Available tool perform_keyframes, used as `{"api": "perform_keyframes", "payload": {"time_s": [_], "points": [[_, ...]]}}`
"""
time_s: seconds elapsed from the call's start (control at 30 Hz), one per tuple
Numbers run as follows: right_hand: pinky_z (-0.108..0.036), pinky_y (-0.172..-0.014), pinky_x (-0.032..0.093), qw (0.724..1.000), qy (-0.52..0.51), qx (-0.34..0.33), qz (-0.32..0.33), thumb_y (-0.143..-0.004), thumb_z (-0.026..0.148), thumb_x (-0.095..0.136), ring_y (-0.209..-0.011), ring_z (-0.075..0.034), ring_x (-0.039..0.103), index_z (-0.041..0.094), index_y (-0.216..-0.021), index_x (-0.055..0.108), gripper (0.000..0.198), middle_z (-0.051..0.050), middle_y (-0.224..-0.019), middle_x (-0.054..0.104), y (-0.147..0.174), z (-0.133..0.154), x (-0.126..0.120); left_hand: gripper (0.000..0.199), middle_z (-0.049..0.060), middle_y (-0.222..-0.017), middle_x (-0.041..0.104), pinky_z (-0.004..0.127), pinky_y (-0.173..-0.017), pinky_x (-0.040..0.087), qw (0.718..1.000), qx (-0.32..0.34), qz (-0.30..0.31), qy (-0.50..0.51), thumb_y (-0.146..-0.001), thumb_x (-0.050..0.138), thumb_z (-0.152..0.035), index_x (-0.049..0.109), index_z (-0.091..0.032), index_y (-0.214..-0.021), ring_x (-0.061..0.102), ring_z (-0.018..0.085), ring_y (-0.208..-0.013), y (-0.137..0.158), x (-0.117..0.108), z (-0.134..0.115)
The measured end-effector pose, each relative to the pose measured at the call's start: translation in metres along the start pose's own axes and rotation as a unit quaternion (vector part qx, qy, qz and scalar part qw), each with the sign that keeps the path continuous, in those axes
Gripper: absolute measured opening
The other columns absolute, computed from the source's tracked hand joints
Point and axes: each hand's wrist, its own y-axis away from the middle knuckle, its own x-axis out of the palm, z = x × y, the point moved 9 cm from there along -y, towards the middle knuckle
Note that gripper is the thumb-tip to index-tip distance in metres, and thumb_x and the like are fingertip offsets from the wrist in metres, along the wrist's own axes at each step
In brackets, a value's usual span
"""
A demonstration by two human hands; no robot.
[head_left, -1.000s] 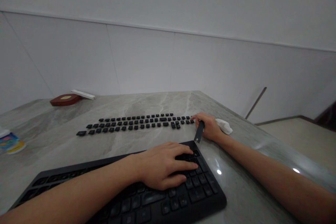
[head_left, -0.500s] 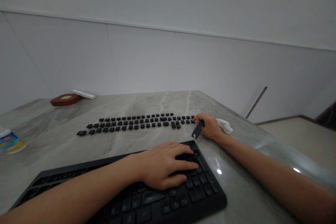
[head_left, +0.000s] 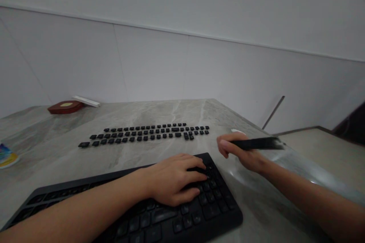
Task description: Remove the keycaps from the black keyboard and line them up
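A black keyboard (head_left: 225, 218) lies slantwise at the front of the marbled table; its top rows lack keycaps, while the rows nearer me still carry theirs. My left hand (head_left: 178, 180) rests flat on its right half with the fingers spread. Beyond it, detached black keycaps (head_left: 145, 138) stand in several neat rows. Above the table, right of those rows, my right hand (head_left: 235, 148) is closed around a slim black keycap puller (head_left: 256, 144). The tool points right, and its far end is blurred by motion.
A white crumpled tissue (head_left: 238, 131) is partly hidden behind my right hand. At the back left lie a dark red case (head_left: 64, 108) and a white strip (head_left: 87, 101). A colourful container (head_left: 7, 156) is cut off at the left edge. A wall (head_left: 154, 64) stands behind the table.
My right hand has lifted away from the keycap rows and moved right, swinging the keycap puller's tip to the right. My left hand stays on the keyboard. The view has shifted slightly.
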Motion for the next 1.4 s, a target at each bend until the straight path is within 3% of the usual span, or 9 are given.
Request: {"api": "perform_keyframes", "payload": {"time_s": [0.1,0.17,0.37,0.6,0.77,0.87,0.97,1.2,1.4], "points": [[-0.027,-0.050,0.028,0.992,-0.027,-0.099,0.077,-0.094,0.037,0.043,-0.047,-0.011,0.035,0.021,-0.056,0.034,0.042,0.004,-0.051,0.035,0.022,0.031,0.026,0.027,0.014,-0.125,0.059,0.043,-0.102,0.047,1.000,-0.005,-0.015,0.006,-0.090,0.052,-0.021,0.060,-0.014,-0.114,0.057,0.026,-0.115,0.000,-0.002,0.001],[-0.027,-0.051,0.027,0.978,-0.013,-0.156,0.136,-0.090,0.029,0.045,-0.049,-0.011,0.034,0.021,-0.060,0.033,0.032,0.004,-0.054,0.037,0.035,0.043,0.049,0.024,0.013,-0.124,0.059,0.042,-0.101,0.048,1.000,-0.012,-0.019,0.006,-0.089,0.051,-0.017,0.060,-0.015,-0.111,0.058,0.025,-0.113,0.000,-0.003,0.002],[-0.031,-0.052,0.027,0.971,0.004,-0.233,0.058,-0.087,0.022,0.038,-0.049,-0.014,0.036,0.024,-0.064,0.026,0.026,0.003,-0.052,0.039,0.040,0.066,0.056,0.023,0.012,-0.119,0.060,0.042,-0.096,0.050,0.999,-0.027,-0.027,-0.002,-0.083,0.047,-0.008,0.057,-0.015,-0.101,0.058,0.025,-0.108,0.000,-0.005,0.004],[-0.033,-0.050,0.028,0.951,0.022,-0.293,0.092,-0.080,0.021,0.043,-0.047,-0.015,0.037,0.024,-0.065,0.034,0.018,0.002,-0.052,0.044,0.043,0.090,0.075,0.035,0.012,-0.108,0.062,0.042,-0.092,0.050,0.998,0.017,-0.054,0.038,-0.080,0.047,-0.008,0.052,-0.015,-0.114,0.058,0.024,-0.101,0.000,-0.013,-0.003],[-0.028,-0.055,0.034,0.963,-0.003,-0.267,0.044,-0.080,0.015,0.047,-0.058,-0.015,0.046,0.021,-0.081,0.049,0.007,0.000,-0.064,0.053,0.036,0.085,0.062,0.012,0.010,-0.093,0.063,0.036,-0.080,0.052,0.997,0.047,-0.051,0.030,-0.085,0.046,-0.010,0.054,-0.016,-0.092,0.057,0.021,-0.087,0.000,-0.011,-0.007],[-0.026,-0.060,0.039,0.979,-0.005,-0.204,0.014,-0.082,0.013,0.050,-0.065,-0.014,0.051,0.019,-0.091,0.051,0.011,-0.001,-0.073,0.056,0.029,0.070,0.051,0.010,0.009,-0.091,0.062,0.035,-0.078,0.052,0.998,0.039,-0.050,0.016,-0.088,0.045,-0.011,0.053,-0.016,-0.090,0.056,0.020,-0.084,0.000,-0.010,-0.005],[-0.027,-0.063,0.040,0.986,0.020,-0.167,0.008,-0.086,0.017,0.053,-0.067,-0.015,0.050,0.019,-0.088,0.053,0.002,-0.001,-0.074,0.056,0.025,0.059,0.046,0.009,0.008,-0.089,0.061,0.034,-0.077,0.051,0.998,0.032,-0.054,0.012,-0.088,0.045,-0.011,0.052,-0.017,-0.088,0.056,0.019,-0.083,0.000,-0.009,-0.003],[-0.031,-0.066,0.040,0.971,0.053,-0.198,0.123,-0.094,0.022,0.042,-0.069,-0.016,0.048,0.019,-0.067,0.048,0.028,-0.005,-0.072,0.057,0.024,0.054,0.049,0.009,0.008,-0.092,0.062,0.034,-0.079,0.051,0.999,0.019,-0.039,0.004,-0.087,0.047,-0.011,0.053,-0.016,-0.090,0.056,0.019,-0.084,-0.001,-0.007,-0.002],[-0.031,-0.055,0.027,0.968,0.009,-0.188,0.164,-0.089,0.026,0.045,-0.056,-0.014,0.034,0.023,-0.059,0.027,0.036,0.003,-0.055,0.035,0.029,0.042,0.036,0.025,0.011,-0.116,0.060,0.040,-0.097,0.049,1.000,0.005,-0.005,0.010,-0.086,0.052,-0.015,0.057,-0.016,-0.110,0.057,0.023,-0.105,-0.001,-0.003,-0.001]]}}
